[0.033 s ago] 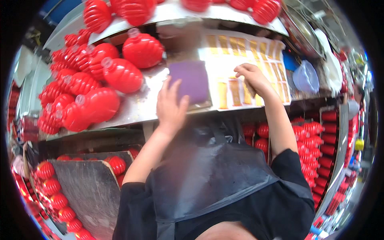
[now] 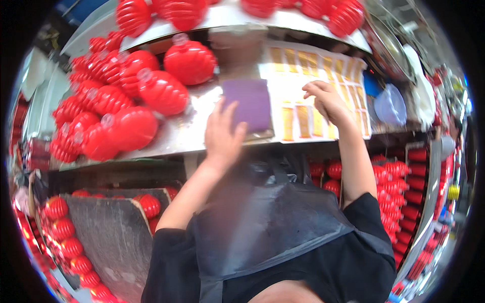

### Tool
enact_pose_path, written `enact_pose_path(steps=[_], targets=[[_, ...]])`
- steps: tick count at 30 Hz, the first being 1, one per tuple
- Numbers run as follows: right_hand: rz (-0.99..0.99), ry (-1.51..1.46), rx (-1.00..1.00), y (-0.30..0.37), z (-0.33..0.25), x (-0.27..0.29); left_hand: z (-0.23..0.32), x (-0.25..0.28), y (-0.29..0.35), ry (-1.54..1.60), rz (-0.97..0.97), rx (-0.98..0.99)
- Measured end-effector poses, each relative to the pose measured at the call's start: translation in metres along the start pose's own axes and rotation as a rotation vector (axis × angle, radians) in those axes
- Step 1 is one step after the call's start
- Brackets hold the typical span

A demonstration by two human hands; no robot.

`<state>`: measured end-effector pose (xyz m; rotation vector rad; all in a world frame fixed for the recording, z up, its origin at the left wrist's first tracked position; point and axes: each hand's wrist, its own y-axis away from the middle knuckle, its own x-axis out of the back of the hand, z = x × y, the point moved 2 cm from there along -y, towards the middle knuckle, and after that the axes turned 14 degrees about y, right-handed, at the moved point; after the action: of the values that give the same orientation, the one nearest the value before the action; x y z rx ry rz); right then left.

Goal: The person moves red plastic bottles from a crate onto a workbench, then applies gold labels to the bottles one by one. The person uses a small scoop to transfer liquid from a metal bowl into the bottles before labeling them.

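My left hand [image 2: 224, 132] is open, its fingers spread over the left edge of a purple square pad [image 2: 248, 106] on the white bench. Any contact with the pad is blurred. To the right, my right hand [image 2: 329, 104] is bent over a white sheet [image 2: 277, 73] bearing rows of gold strips [image 2: 303, 121]. Its fingers are curled, with the fingertips close together; whatever they may hold is too small to make out. Red ribbed plastic lantern-shaped pieces [image 2: 162, 93] with clear necks lie piled left of my left hand.
More red pieces [image 2: 344, 17] line a white shelf [image 2: 237, 29] across the back. A pale blue plastic tub [image 2: 390, 105] stands right of the sheet. Below the bench are a grey board [image 2: 103, 232] at left and stacked red pieces [image 2: 389, 187] at right.
The whole view has shifted slightly, so the bench appears a little farther right. Both hands keep nearly the same places relative to the pad and the sheet.
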<state>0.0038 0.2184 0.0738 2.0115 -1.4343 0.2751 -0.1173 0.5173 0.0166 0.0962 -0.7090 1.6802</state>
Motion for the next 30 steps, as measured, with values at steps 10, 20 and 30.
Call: enact_pose_path(steps=[10, 20, 30], targets=[[0.187, 0.344, 0.558, -0.042, -0.162, -0.074, 0.016, 0.05, -0.004, 0.077, 0.12, -0.112], [0.329, 0.881, 0.901, -0.108, -0.261, -0.168, 0.024, 0.077, -0.002, 0.063, 0.11, -0.148], [0.433, 0.695, 0.957, -0.038, -0.261, -0.089, 0.048, 0.112, -0.034, -0.058, 0.292, -0.316]])
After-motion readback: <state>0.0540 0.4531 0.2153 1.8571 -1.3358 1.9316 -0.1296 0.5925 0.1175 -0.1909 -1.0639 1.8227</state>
